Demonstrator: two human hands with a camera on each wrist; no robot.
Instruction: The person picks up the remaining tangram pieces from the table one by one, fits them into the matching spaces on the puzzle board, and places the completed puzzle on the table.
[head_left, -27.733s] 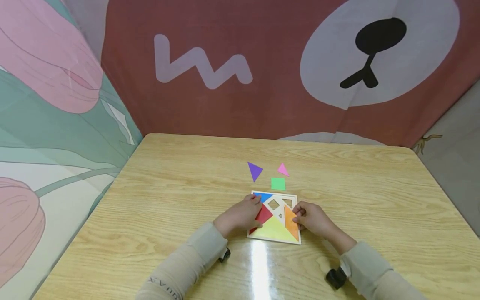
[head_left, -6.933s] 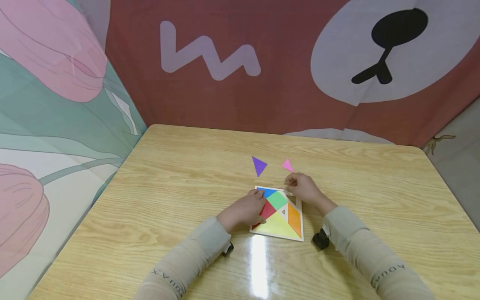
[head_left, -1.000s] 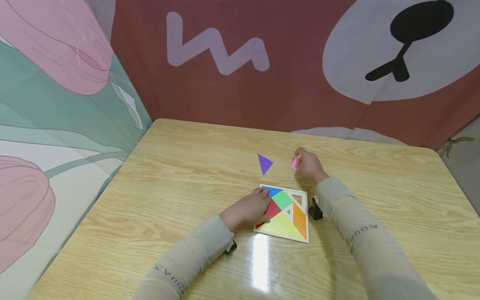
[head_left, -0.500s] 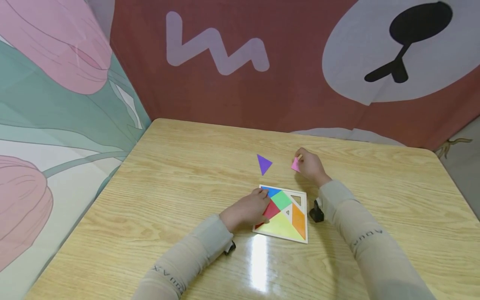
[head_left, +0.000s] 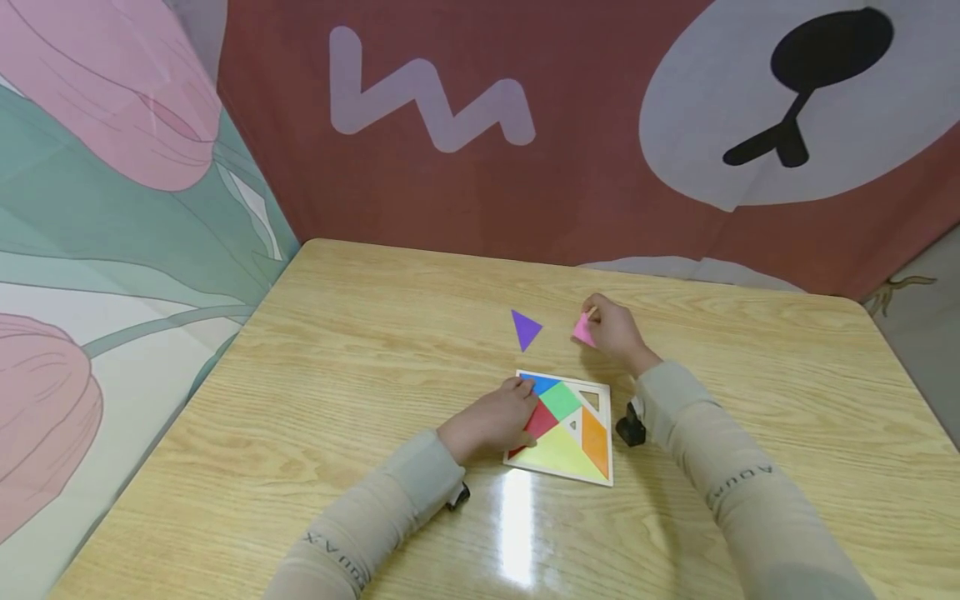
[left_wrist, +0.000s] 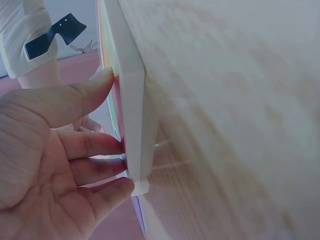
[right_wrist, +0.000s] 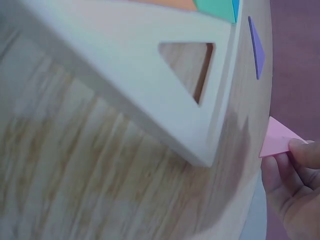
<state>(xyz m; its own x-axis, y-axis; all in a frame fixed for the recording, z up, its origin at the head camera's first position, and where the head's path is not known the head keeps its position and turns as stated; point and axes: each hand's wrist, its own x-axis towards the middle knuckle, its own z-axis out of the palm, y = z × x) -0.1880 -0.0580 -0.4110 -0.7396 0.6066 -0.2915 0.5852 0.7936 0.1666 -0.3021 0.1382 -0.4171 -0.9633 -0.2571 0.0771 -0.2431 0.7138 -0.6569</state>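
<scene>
One right hand [head_left: 615,329], curled, pinching pink triangle [right_wrist: 276,138]

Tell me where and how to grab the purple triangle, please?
Probably from above, pinching one edge and the corner opposite: the purple triangle looks thin, lies flat on the table, and nothing covers it or touches its sides.

Pink triangle [head_left: 582,332]: small, thin, flat-faced, tilted, pinched in right hand [head_left: 617,330] past board's far right corner. Puzzle board [right_wrist: 125,65]: pale, square, flat on table [head_left: 375,333], left hand [head_left: 491,419] touching its left side. Seated in it: blue piece [head_left: 542,382], green piece [head_left: 561,402], red piece [head_left: 542,419], yellow piece [head_left: 558,452], orange piece [head_left: 595,442]. Triangular holes show at far right corner [head_left: 591,401] and between green, yellow, orange [head_left: 573,425].
</scene>
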